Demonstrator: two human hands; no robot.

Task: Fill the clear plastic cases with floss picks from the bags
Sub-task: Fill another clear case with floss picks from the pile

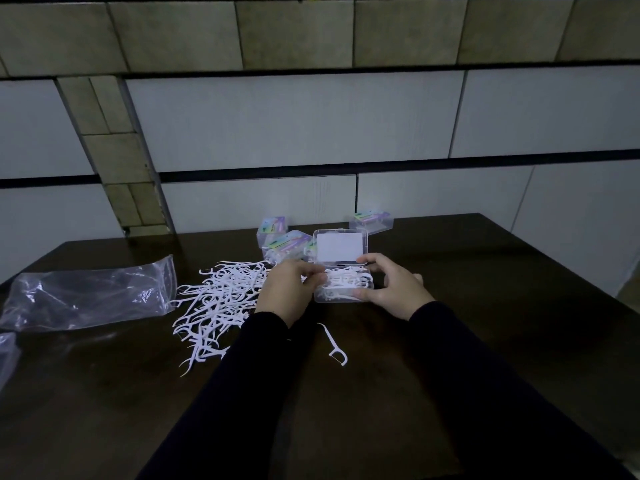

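A clear plastic case lies open on the dark table, lid raised, with white floss picks inside its tray. My right hand grips the case's right side, thumb at the front and fingers at the hinge. My left hand is at the case's left edge, fingertips pinching picks over the tray. A loose pile of floss picks spreads to the left. One single pick lies in front of the case.
An emptied clear bag lies at the left, with another bag's edge at the frame's border. Several labelled cases stand behind the open one, another at the back right. A tiled wall rises behind the table.
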